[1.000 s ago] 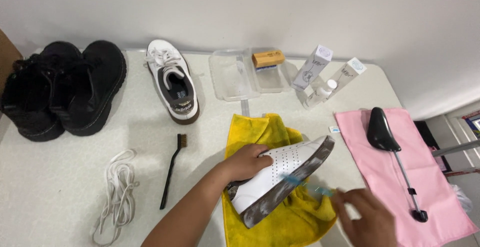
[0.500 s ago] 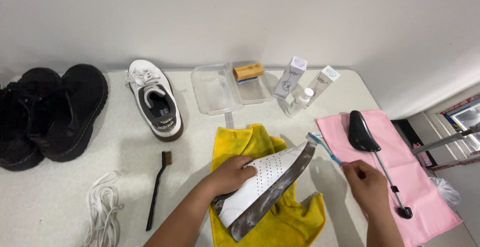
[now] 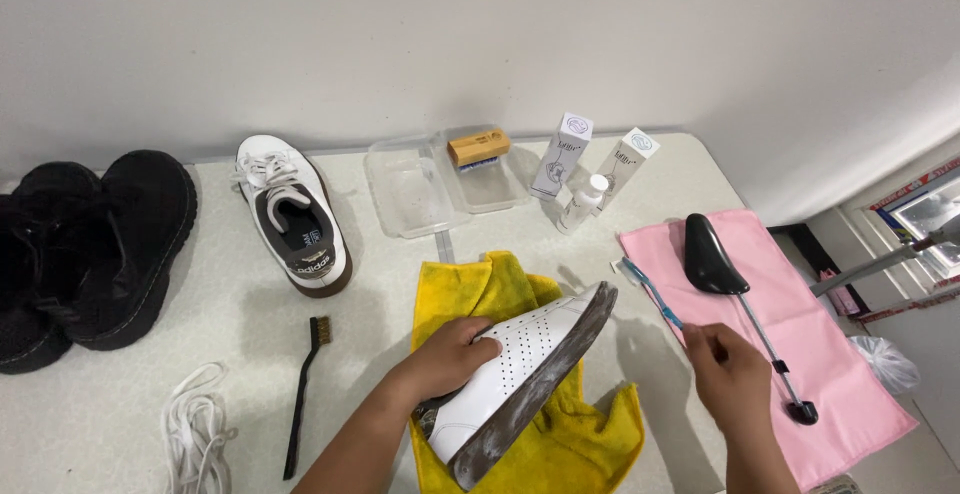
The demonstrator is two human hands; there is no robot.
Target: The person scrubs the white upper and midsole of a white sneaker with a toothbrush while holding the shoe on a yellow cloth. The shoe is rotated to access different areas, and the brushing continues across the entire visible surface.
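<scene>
Currently, a white perforated sneaker (image 3: 520, 374), tipped on its side with the dirty sole (image 3: 545, 374) turned right, is gripped over its upper by the left hand (image 3: 455, 359), resting on a yellow cloth (image 3: 580, 439) near the desk's (image 3: 230, 324) front. A blue toothbrush (image 3: 650, 294) is pinched closed in the right hand (image 3: 725, 364). Sneaker judged light, fairly stiff, soft-sided; best held across the upper. Desk: pale, speckled, set against a plain white wall (image 3: 400, 44); a pink cloth (image 3: 830, 354) is laid at right.

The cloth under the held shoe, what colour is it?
Yellow cloth, seen in the head view.
</scene>
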